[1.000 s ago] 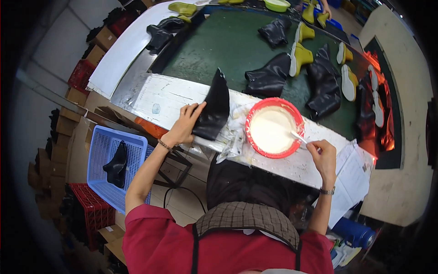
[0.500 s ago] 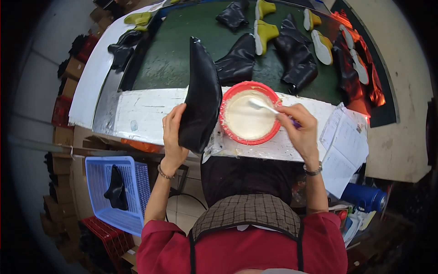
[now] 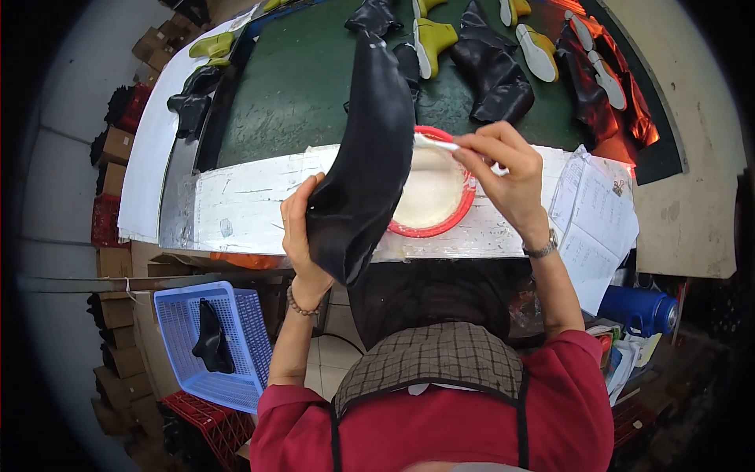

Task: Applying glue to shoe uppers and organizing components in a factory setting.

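My left hand [image 3: 305,228] grips a black leather boot upper [image 3: 366,149] near its lower end, holding it raised and slanted over the bench edge. Between the fingers of my right hand [image 3: 510,177] is a small white-handled brush [image 3: 440,144]. The brush's tip meets the right edge of the boot upper in view; whether it touches the edge I cannot tell. Behind and under both hands sits a red tub [image 3: 467,200] holding cream-coloured paste [image 3: 429,193]. The boot upper hides the tub's left side.
Black boot uppers [image 3: 491,71] and yellow-green shoe forms [image 3: 434,46] lie on the green mat [image 3: 291,86]. Written papers [image 3: 594,208] rest at the right of the white board [image 3: 244,200]. A blue basket [image 3: 259,346] with a black boot upper stands low left; a blue flask [image 3: 641,311] lies right.
My left hand has lifted the boot upper and shifted it right, partly over the tub. My right hand has brought the brush up out of the tub to the boot upper's edge.
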Demonstrator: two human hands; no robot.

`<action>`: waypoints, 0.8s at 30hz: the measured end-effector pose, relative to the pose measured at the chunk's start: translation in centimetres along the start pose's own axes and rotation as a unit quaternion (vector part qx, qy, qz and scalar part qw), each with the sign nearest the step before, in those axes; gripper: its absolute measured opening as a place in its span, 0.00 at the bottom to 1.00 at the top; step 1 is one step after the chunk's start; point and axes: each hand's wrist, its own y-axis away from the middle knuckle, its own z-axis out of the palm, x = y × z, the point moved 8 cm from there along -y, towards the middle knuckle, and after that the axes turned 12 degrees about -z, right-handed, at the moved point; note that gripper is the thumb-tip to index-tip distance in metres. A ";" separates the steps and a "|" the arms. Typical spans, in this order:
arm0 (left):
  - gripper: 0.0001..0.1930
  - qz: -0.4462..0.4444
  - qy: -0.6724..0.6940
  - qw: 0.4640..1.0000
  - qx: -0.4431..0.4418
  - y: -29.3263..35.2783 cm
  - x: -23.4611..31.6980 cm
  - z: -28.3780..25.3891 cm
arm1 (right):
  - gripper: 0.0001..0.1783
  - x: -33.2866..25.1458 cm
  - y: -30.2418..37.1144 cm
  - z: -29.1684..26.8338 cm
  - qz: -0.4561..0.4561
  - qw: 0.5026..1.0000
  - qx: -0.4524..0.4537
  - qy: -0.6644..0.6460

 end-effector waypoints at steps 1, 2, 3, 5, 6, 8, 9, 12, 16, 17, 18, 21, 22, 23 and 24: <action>0.40 0.000 -0.014 0.999 -0.034 0.0 -0.3 0.6 | 0.09 -0.5 0.5 0.1 0.005 1.000 0.000 -0.021; 0.40 -0.002 -0.015 0.999 -0.033 -0.1 -0.5 0.9 | 0.09 -1.0 1.0 0.1 0.010 0.999 0.000 -0.041; 0.39 -0.020 0.007 1.000 -0.016 -0.3 -0.7 1.1 | 0.10 -1.8 1.2 0.2 0.006 0.999 -0.003 -0.052; 0.38 -0.036 0.033 0.999 0.006 -0.6 -0.9 1.4 | 0.11 -2.3 2.1 0.6 0.016 0.996 -0.004 -0.083; 0.38 -0.038 0.032 0.999 0.006 -0.8 -0.9 1.6 | 0.11 -2.4 2.5 0.8 0.026 0.993 -0.004 -0.111; 0.37 -0.007 0.015 1.000 0.021 -1.2 -0.2 1.8 | 0.11 -2.8 2.8 0.7 0.018 0.993 -0.005 -0.115; 0.37 -0.011 0.012 1.000 0.021 -1.3 -0.3 1.9 | 0.11 -2.9 3.0 0.7 0.024 0.993 -0.010 -0.113; 0.35 0.000 -0.002 0.999 0.047 -1.6 -0.2 1.9 | 0.11 -3.7 3.0 0.7 0.022 0.993 -0.019 -0.113; 0.35 0.016 0.000 0.995 0.094 -2.2 -0.4 2.1 | 0.12 -5.0 2.7 0.4 0.001 0.995 -0.041 -0.090; 0.35 0.027 -0.004 0.992 0.122 -2.3 -0.3 1.9 | 0.12 -5.2 2.6 0.3 0.001 0.995 -0.042 -0.091; 0.35 0.026 -0.004 0.992 0.123 -2.4 -0.4 1.9 | 0.12 -5.7 2.4 0.3 -0.015 0.995 -0.051 -0.083; 0.32 0.045 -0.078 0.986 0.140 -2.6 -0.4 1.8 | 0.11 -6.5 1.9 0.3 -0.037 0.994 -0.080 -0.069; 0.30 0.062 -0.111 0.982 0.138 -2.6 -0.4 1.9 | 0.11 -6.6 1.8 0.5 -0.043 0.992 -0.100 -0.062; 0.28 0.080 -0.145 0.977 0.137 -2.7 -0.3 1.9 | 0.11 -6.7 1.6 0.5 -0.044 0.992 -0.100 -0.062; 0.28 0.079 -0.144 0.977 0.136 -2.7 -0.4 2.0 | 0.09 -6.4 1.7 0.8 -0.025 0.991 -0.114 -0.072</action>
